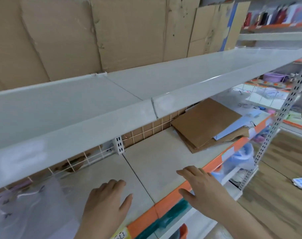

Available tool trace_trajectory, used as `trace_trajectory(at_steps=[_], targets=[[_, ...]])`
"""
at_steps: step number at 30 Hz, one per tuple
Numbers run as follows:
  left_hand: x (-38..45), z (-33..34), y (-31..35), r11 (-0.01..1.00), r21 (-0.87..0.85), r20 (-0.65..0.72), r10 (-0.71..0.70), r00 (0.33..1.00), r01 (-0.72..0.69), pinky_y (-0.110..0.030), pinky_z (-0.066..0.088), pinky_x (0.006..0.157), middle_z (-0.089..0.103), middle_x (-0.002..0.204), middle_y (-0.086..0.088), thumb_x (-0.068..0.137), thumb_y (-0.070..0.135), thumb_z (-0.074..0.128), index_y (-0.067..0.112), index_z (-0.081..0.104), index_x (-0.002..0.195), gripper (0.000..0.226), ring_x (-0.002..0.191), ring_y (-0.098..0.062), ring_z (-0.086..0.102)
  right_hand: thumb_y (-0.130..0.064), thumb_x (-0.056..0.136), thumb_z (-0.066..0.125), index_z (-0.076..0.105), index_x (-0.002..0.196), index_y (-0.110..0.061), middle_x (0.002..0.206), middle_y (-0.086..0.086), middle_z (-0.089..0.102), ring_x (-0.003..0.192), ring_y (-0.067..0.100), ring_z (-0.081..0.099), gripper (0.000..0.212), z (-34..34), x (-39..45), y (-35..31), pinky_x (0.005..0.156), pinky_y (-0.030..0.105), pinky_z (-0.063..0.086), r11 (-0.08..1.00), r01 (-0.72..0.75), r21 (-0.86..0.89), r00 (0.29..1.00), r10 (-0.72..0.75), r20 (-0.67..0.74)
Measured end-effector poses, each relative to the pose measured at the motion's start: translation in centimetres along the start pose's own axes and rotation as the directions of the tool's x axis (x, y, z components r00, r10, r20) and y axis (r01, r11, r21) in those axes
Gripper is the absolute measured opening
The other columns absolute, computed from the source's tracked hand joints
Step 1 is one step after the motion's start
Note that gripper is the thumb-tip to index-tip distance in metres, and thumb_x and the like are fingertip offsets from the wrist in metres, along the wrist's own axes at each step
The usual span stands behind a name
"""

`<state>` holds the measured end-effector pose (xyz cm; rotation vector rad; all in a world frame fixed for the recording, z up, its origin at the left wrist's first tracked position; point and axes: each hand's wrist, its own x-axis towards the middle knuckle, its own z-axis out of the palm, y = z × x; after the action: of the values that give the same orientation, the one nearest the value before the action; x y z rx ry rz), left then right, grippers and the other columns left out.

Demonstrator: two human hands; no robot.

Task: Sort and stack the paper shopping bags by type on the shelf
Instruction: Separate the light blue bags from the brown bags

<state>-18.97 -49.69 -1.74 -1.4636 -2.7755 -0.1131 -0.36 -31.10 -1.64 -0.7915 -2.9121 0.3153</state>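
Now both hands are out over the middle shelf point(164, 163), palms down, and neither one has anything in it. The left hand point(106, 202) hovers low over the beige shelf board with its fingers point(112, 184) loosely extended and slightly bent, holding nothing. The right hand point(204, 188) sits over the orange front edge point(172, 202) of the shelf, its fingers point(190, 171) straight and spread, also bare.

And the target? The pile of brown paper shopping bags point(205, 123) lies flat, well ahead of the fingers and off to their right, deep on the same shelf board near the wire grid back point(146, 130). A pale blue bag point(233, 128) pokes out from the pile on its near-right side. The pile's long side runs on a slant, from the far right corner back toward the hands, so its nearest corner points roughly at the right fingers.

That makes the right hand the nearer one by a clear margin; the left would have to cross past it. The sensible reach looks like forward and rightward, along the shelf, staying under the white upper shelf point(146, 87) that overhangs the whole run. To the left of the left fingers, clear plastic wrapping point(26, 204) lies on the shelf, well apart from the bags.
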Motion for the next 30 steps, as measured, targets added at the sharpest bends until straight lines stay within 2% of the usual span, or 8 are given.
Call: trace_trajectory(at_steps=[4, 9, 20, 26, 30], targets=[[2.5, 0.5, 3.4, 1.000, 0.020, -0.010, -0.013, 1.000, 0.013, -0.027, 0.036, 0.096, 0.044, 0.137, 0.015, 0.096, 0.056, 0.027, 0.035, 0.035, 0.138, 0.047, 0.122, -0.008, 0.046, -0.045, 0.097, 0.040, 0.025, 0.146, -0.036, 0.147, -0.013, 0.030, 0.129, 0.011, 0.037, 0.052, -0.3, 1.2, 4.3, 0.105, 0.028, 0.030, 0.999, 0.035, -0.031, 0.999, -0.035, -0.008], [5.3, 1.8, 10.1, 0.993, 0.025, -0.033, -0.111, 0.993, 0.112, -0.026, 0.037, 0.093, 0.048, 0.132, 0.016, 0.096, 0.056, 0.028, 0.035, 0.038, 0.135, 0.045, 0.117, -0.006, 0.049, -0.045, 0.097, 0.040, 0.025, 0.146, -0.035, 0.148, -0.010, 0.030, 0.130, 0.014, 0.037, 0.053, -1.4, 2.5, 11.7, 0.107, 0.031, 0.029, 0.992, 0.106, -0.065, 0.994, -0.105, 0.013], [10.6, 3.3, 24.6, 0.969, -0.009, -0.063, -0.245, 0.967, 0.245, -0.028, 0.036, 0.096, 0.049, 0.133, 0.016, 0.096, 0.055, 0.028, 0.036, 0.038, 0.135, 0.045, 0.119, -0.007, 0.049, -0.045, 0.094, 0.043, 0.035, 0.141, -0.033, 0.143, -0.012, 0.039, 0.126, 0.014, 0.043, 0.050, -5.1, 4.1, 28.2, 0.100, 0.029, 0.034, 0.976, 0.206, -0.072, 0.978, -0.206, 0.007], [16.1, 3.8, 27.9, 0.953, 0.019, -0.070, -0.299, 0.952, 0.301, -0.027, 0.039, 0.093, 0.052, 0.129, 0.017, 0.095, 0.056, 0.030, 0.037, 0.040, 0.132, 0.043, 0.117, -0.007, 0.051, -0.043, 0.093, 0.045, 0.037, 0.138, -0.034, 0.139, -0.011, 0.040, 0.123, 0.016, 0.044, 0.047, -6.5, 7.1, 35.1, 0.095, 0.028, 0.034, 0.978, 0.196, -0.072, 0.981, -0.196, 0.005], [20.6, 4.9, 28.7, 0.940, 0.020, -0.056, -0.339, 0.939, 0.340, -0.029, 0.040, 0.088, 0.055, 0.126, 0.014, 0.094, 0.058, 0.033, 0.034, 0.044, 0.130, 0.044, 0.115, -0.009, 0.054, -0.045, 0.096, 0.039, 0.029, 0.144, -0.035, 0.142, -0.013, 0.035, 0.125, 0.012, 0.042, 0.050, -7.3, 10.1, 39.2, 0.095, 0.024, 0.035, 0.980, 0.165, -0.116, 0.986, -0.168, -0.020]])
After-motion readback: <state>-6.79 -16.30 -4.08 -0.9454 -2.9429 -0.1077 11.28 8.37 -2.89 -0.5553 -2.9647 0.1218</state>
